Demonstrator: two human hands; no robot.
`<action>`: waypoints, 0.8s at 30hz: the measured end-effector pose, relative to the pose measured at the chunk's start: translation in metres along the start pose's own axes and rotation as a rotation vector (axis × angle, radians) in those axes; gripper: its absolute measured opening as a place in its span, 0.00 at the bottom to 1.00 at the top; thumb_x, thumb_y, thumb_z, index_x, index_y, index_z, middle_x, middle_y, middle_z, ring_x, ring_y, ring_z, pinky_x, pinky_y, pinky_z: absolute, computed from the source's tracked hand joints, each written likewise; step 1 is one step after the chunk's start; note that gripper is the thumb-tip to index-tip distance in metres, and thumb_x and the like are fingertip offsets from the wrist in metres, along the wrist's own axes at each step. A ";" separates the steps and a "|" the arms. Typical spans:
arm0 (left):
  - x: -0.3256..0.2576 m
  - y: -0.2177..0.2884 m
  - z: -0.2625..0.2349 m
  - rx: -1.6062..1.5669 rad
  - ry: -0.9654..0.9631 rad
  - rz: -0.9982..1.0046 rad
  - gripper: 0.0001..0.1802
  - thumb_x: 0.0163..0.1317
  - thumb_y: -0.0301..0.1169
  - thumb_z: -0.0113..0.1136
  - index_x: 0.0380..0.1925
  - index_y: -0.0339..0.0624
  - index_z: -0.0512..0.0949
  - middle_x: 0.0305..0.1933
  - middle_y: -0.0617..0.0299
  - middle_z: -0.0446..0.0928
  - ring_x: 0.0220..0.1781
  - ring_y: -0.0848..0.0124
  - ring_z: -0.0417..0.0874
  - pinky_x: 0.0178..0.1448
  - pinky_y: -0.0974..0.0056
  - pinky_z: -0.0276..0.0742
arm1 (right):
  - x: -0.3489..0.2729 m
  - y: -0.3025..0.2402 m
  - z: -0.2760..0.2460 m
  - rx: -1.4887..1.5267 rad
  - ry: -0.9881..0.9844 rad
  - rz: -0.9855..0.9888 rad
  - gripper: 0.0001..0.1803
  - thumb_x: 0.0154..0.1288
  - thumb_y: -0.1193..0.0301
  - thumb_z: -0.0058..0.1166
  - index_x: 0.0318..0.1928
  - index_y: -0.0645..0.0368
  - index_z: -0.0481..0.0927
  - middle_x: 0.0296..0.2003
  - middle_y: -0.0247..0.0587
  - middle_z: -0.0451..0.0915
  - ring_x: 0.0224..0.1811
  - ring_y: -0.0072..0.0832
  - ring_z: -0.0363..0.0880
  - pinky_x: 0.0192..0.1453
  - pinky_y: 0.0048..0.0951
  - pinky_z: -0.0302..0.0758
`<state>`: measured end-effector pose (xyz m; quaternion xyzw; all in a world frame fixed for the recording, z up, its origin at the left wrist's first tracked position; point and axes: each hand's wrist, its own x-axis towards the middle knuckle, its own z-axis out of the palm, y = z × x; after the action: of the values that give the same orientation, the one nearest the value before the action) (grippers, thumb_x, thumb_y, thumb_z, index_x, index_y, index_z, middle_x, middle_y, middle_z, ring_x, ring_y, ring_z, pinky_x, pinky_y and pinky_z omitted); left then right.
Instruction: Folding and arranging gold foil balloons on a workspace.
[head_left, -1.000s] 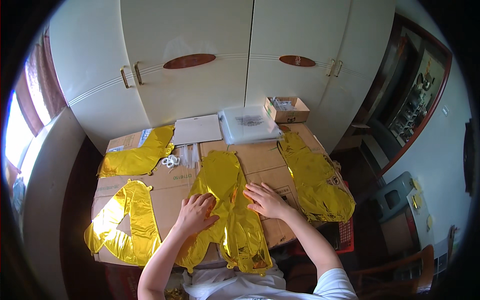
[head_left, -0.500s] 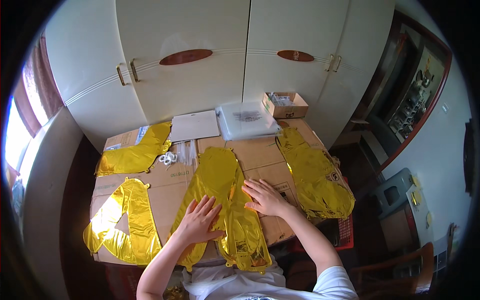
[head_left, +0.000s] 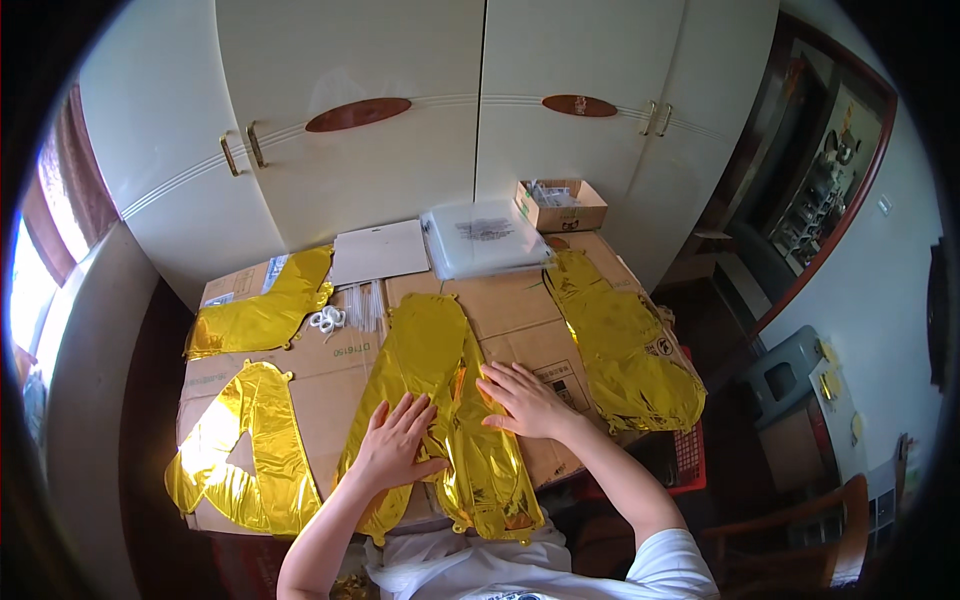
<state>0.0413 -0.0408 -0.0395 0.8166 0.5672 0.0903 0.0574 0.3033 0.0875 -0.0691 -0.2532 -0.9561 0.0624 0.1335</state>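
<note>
A flat, gold foil balloon (head_left: 430, 335) lies on the cardboard in front of me, two long limbs spreading from its narrow far end. My left hand (head_left: 395, 447) rests flat on its left limb, palm down, with fingers stretched out. Along the balloon's right edge, my right hand (head_left: 528, 402) lies with fingers apart, the fingertips on the foil and the wrist over bare cardboard. Neither hand grips anything. To the left is an A-shaped gold foil balloon (head_left: 278, 440). Beyond it lies a bent gold balloon (head_left: 255, 318), and another wide gold balloon (head_left: 625, 350) is at the right.
Cardboard (head_left: 515, 318) covers the table. Toward the back are white ribbon rolls (head_left: 328, 319), clear straws (head_left: 364, 305), a pale board (head_left: 379, 251), a stack of clear plastic bags (head_left: 484, 240) and a small open carton (head_left: 562, 208). A red basket (head_left: 688, 458) stands below the right edge.
The view has shifted slightly, moving the far things a little left in the picture. Both hands stay spread on the middle balloon, with hardly any movement.
</note>
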 end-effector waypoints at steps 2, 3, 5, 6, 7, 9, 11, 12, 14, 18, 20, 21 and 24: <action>0.000 0.001 -0.002 -0.020 0.004 -0.013 0.52 0.52 0.65 0.59 0.66 0.36 0.63 0.73 0.50 0.59 0.76 0.55 0.55 0.76 0.46 0.46 | -0.006 -0.003 -0.003 0.001 0.004 -0.007 0.38 0.68 0.43 0.46 0.66 0.61 0.66 0.69 0.51 0.60 0.73 0.43 0.56 0.75 0.47 0.52; 0.000 0.001 -0.002 -0.011 -0.001 -0.014 0.52 0.52 0.65 0.59 0.66 0.36 0.63 0.73 0.50 0.59 0.76 0.56 0.55 0.76 0.46 0.46 | -0.009 -0.005 -0.005 0.000 0.005 -0.012 0.38 0.67 0.44 0.48 0.66 0.61 0.66 0.69 0.51 0.60 0.72 0.43 0.57 0.75 0.47 0.53; 0.000 0.001 -0.002 0.008 -0.011 -0.015 0.52 0.52 0.66 0.58 0.65 0.35 0.63 0.73 0.50 0.59 0.76 0.56 0.55 0.76 0.47 0.46 | -0.017 -0.010 -0.011 0.048 0.002 -0.016 0.36 0.67 0.47 0.49 0.65 0.61 0.67 0.68 0.50 0.62 0.71 0.42 0.58 0.74 0.46 0.53; 0.000 0.001 -0.001 0.008 -0.009 -0.012 0.52 0.51 0.66 0.58 0.65 0.35 0.63 0.73 0.50 0.59 0.76 0.56 0.55 0.76 0.47 0.46 | -0.022 -0.011 -0.013 0.072 0.000 -0.017 0.35 0.67 0.48 0.50 0.65 0.60 0.67 0.67 0.49 0.63 0.71 0.42 0.59 0.74 0.45 0.54; 0.000 0.000 -0.001 0.007 -0.007 -0.009 0.52 0.51 0.66 0.58 0.65 0.36 0.63 0.73 0.50 0.59 0.76 0.56 0.55 0.76 0.47 0.46 | -0.027 -0.012 -0.014 0.082 -0.009 -0.016 0.34 0.67 0.50 0.51 0.65 0.60 0.68 0.67 0.48 0.64 0.71 0.41 0.59 0.75 0.45 0.54; 0.000 0.000 0.000 0.005 -0.006 -0.009 0.52 0.51 0.66 0.58 0.65 0.36 0.63 0.73 0.50 0.59 0.76 0.56 0.55 0.76 0.47 0.46 | -0.038 -0.014 -0.013 0.103 -0.026 -0.015 0.31 0.68 0.55 0.52 0.64 0.59 0.69 0.67 0.45 0.66 0.71 0.38 0.60 0.75 0.44 0.54; 0.000 0.001 -0.001 0.001 -0.007 -0.014 0.52 0.51 0.66 0.59 0.65 0.36 0.63 0.73 0.51 0.59 0.76 0.56 0.55 0.76 0.47 0.46 | -0.047 -0.015 -0.013 0.111 -0.022 -0.012 0.28 0.68 0.58 0.52 0.64 0.57 0.70 0.67 0.41 0.66 0.72 0.34 0.60 0.75 0.43 0.54; 0.000 0.001 -0.002 -0.001 -0.010 -0.016 0.52 0.51 0.66 0.59 0.65 0.36 0.63 0.73 0.51 0.59 0.76 0.56 0.55 0.76 0.47 0.46 | -0.050 -0.016 -0.013 0.114 -0.018 -0.009 0.27 0.68 0.60 0.52 0.64 0.56 0.71 0.66 0.38 0.67 0.72 0.33 0.60 0.75 0.43 0.54; 0.000 0.002 -0.002 -0.006 -0.015 -0.021 0.52 0.51 0.65 0.59 0.65 0.36 0.63 0.73 0.51 0.59 0.76 0.56 0.55 0.76 0.47 0.46 | -0.052 -0.018 -0.013 0.133 -0.007 -0.003 0.25 0.68 0.60 0.52 0.63 0.54 0.73 0.66 0.36 0.68 0.72 0.31 0.60 0.75 0.43 0.54; 0.001 0.002 -0.003 0.000 -0.022 -0.024 0.51 0.51 0.65 0.59 0.66 0.37 0.63 0.73 0.51 0.59 0.77 0.56 0.54 0.76 0.47 0.46 | -0.053 -0.020 -0.011 0.143 0.033 -0.005 0.22 0.67 0.60 0.54 0.60 0.52 0.77 0.65 0.35 0.69 0.71 0.31 0.62 0.74 0.43 0.56; 0.001 0.001 -0.002 0.000 -0.021 -0.023 0.51 0.51 0.64 0.59 0.66 0.37 0.63 0.73 0.52 0.59 0.77 0.56 0.54 0.76 0.47 0.46 | -0.052 -0.021 -0.013 0.154 0.029 -0.010 0.22 0.67 0.60 0.54 0.59 0.52 0.77 0.65 0.35 0.70 0.71 0.31 0.63 0.74 0.43 0.56; 0.001 0.001 -0.002 -0.002 -0.021 -0.022 0.51 0.52 0.64 0.59 0.66 0.37 0.63 0.73 0.52 0.59 0.77 0.56 0.54 0.76 0.47 0.46 | -0.052 -0.021 -0.013 0.160 0.027 -0.012 0.22 0.67 0.59 0.54 0.59 0.52 0.78 0.65 0.36 0.70 0.71 0.32 0.63 0.74 0.43 0.56; 0.001 0.001 -0.002 -0.010 -0.022 -0.021 0.51 0.52 0.64 0.59 0.66 0.37 0.63 0.73 0.52 0.59 0.77 0.56 0.54 0.76 0.47 0.46 | -0.052 -0.022 -0.015 0.146 0.013 -0.029 0.23 0.67 0.59 0.55 0.60 0.52 0.77 0.65 0.36 0.70 0.71 0.32 0.62 0.74 0.44 0.56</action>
<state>0.0419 -0.0407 -0.0374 0.8113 0.5745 0.0836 0.0687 0.3404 0.0437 -0.0628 -0.2293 -0.9517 0.1283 0.1587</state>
